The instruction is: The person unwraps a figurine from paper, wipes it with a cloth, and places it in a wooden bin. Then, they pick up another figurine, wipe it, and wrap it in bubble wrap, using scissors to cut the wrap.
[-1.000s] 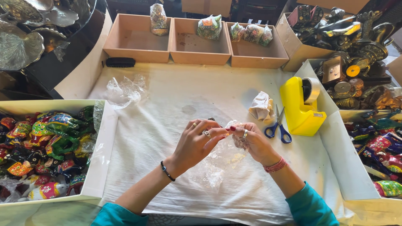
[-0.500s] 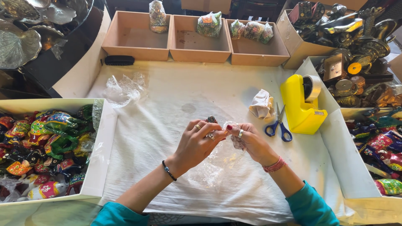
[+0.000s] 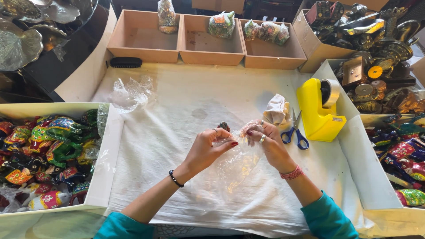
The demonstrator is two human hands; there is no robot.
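Covering the worktop, a white cloth (image 3: pixel 177 146) serves as the landmark for everything else. Off its left edge sits a white tray (image 3: pixel 106 163) heaped with brightly painted figurines (image 3: pixel 42 155). Beyond its far edge stand three shallow brown boxes (image 3: pixel 208 42), each with wrapped items at the back wall, and a black brush (image 3: pixel 126 62) lies just before the leftmost one. Off its right edge, boxes hold brass ornaments (image 3: pixel 372 40) and more painted pieces. On the cloth's right side stands a yellow tape dispenser (image 3: pixel 319 110), with blue-handled scissors (image 3: pixel 295 132) just beside it and a crumpled white rag (image 3: pixel 276 109) near those. A loose crumpled plastic sheet (image 3: pixel 130 92) lies at the cloth's far left corner.

At the cloth's middle, the left hand (image 3: pixel 208 148) and right hand (image 3: pixel 265 141) work close together. Both pinch the top of a clear plastic bag (image 3: pixel 237 161), fingers curled tight on its film, while the bag hangs down between the wrists onto the cloth. A small dark object (image 3: pixel 223 126) pokes up above the left fingers; what it is cannot be told. Nothing blocks the hands.
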